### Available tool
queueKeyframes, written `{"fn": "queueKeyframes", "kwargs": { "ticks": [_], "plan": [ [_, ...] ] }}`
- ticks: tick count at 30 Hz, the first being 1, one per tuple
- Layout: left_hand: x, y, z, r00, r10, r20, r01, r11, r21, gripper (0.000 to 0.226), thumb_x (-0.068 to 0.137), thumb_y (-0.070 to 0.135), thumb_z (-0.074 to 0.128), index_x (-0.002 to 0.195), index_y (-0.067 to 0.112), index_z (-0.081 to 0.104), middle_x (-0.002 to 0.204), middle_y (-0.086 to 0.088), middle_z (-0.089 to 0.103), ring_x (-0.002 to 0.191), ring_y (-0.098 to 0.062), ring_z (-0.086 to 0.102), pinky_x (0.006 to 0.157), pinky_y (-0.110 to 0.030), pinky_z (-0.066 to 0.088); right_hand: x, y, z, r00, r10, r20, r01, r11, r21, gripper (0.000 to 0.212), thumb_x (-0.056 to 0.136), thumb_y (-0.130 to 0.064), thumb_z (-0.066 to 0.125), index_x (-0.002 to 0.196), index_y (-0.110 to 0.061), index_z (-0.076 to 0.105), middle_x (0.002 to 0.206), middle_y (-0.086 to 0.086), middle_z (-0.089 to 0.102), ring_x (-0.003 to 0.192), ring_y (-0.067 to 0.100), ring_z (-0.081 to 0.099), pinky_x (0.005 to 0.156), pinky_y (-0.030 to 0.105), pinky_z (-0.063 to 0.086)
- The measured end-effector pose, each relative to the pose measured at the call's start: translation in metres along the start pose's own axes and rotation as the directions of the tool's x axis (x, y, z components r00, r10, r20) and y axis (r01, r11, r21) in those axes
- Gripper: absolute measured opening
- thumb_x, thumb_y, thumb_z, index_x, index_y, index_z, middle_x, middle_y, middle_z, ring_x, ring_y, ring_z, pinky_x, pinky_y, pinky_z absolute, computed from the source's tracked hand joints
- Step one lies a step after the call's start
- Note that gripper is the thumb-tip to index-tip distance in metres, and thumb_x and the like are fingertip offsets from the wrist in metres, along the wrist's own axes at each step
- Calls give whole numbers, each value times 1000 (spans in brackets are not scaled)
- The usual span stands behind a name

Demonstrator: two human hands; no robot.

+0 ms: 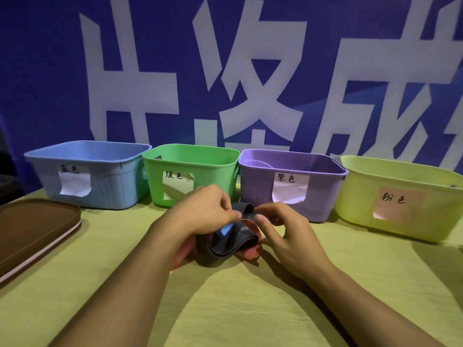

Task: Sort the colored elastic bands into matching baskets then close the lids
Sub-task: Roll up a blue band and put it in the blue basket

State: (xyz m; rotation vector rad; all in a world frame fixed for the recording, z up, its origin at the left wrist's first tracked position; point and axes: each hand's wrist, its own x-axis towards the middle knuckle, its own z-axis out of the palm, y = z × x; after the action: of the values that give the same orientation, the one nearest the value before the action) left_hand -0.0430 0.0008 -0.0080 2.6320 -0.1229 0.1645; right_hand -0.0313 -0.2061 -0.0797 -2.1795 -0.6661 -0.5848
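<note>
While four baskets (190,169) stand behind, both hands pinch a dark band (233,242). Left hand (203,211) and right hand (280,224) each clamp its top fold.

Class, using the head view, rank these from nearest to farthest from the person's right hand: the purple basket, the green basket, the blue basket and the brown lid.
From the right hand:
1. Purple basket, just behind the hand, slightly to its right.
2. Green basket, behind and to the left.
3. Blue basket, farther left in the row.
4. Brown lid, flat at the table's far left edge.
</note>
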Motion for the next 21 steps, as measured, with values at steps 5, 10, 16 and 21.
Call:
{"fn": "queueKeyframes", "kwargs": {
  "ticks": [5, 10, 16, 21],
  "plan": [
    [-2, 22, 12, 993, 65, -94, -109, 796, -596, 30, 94, 41, 71, 74, 18, 71, 61, 4, 61, 55, -9, 55, 59, -23, 44, -2, -14, -4, 999, 46, 2, -44, 950, 309, 26, 96, -38, 65, 119, -27, 70, 107, -19, 73, 105, 2, 68, 88, 20, 54],
    [-2, 36, 29, 984, 153, -90, -163, 580, -798, 24, 104, 20, 57, 105, 3, 74, 88, -8, 70, 74, -8, 67, 65, -20, 56, 0, -19, -10, 995, 96, -32, -65, 844, 533, 31, 91, -34, 69, 121, -25, 70, 108, -7, 77, 105, 11, 72, 91, 30, 58],
    [-2, 34, 30, 936, 234, -262, -351, 607, -713, 14, 102, 13, 60, 104, 9, 74, 85, -4, 71, 73, -13, 62, 69, -25, 55, 5, -22, -17, 977, 174, -123, -57, 769, 637, 19, 100, -22, 56, 108, -23, 74, 94, -10, 77, 90, 0, 69, 76, 16, 53],
    [-5, 38, 26, 892, 255, -374, -447, 622, -643, 20, 92, 23, 74, 111, 17, 71, 103, -2, 73, 95, -15, 68, 87, -20, 53, 10, -26, -24, 980, 165, -112, -44, 727, 685, 24, 96, -32, 56, 103, -24, 77, 96, -4, 79, 91, 7, 71, 80, 25, 58]
  ]
}}
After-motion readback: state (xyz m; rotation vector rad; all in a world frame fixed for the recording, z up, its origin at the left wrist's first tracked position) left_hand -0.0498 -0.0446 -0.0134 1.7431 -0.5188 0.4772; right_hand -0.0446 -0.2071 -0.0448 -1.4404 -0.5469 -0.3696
